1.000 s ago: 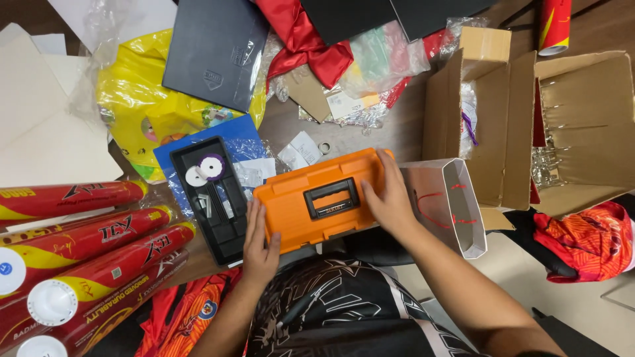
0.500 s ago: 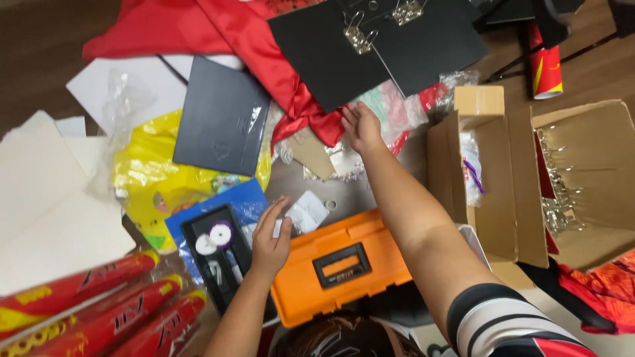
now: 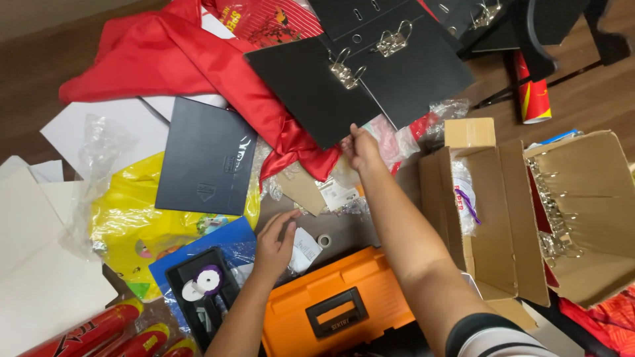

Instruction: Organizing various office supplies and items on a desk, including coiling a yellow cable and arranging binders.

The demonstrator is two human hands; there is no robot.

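Note:
My right hand (image 3: pixel 360 147) reaches far forward and pinches the near edge of an open black ring binder (image 3: pixel 317 92) lying on red cloth (image 3: pixel 198 59). A second black binder (image 3: pixel 417 66) overlaps it on the right. My left hand (image 3: pixel 274 244) hovers with spread fingers over a small white paper slip (image 3: pixel 305 250) and a small tape roll (image 3: pixel 324 240). Just below both arms sits a shut orange toolbox (image 3: pixel 337 307) with a black handle.
A black tray (image 3: pixel 202 297) with purple and white spools lies left of the toolbox. A dark folder (image 3: pixel 205 158) rests on a yellow bag (image 3: pixel 132 218). Open cardboard boxes (image 3: pixel 503 218) stand at right. Red tubes (image 3: pixel 99 334) lie bottom left. White sheets (image 3: pixel 40 251) cover the left.
Both hands left the orange toolbox. My right hand stretched forward to the black binder's edge; my left hand shifted up toward the paper slip. The view tilted forward.

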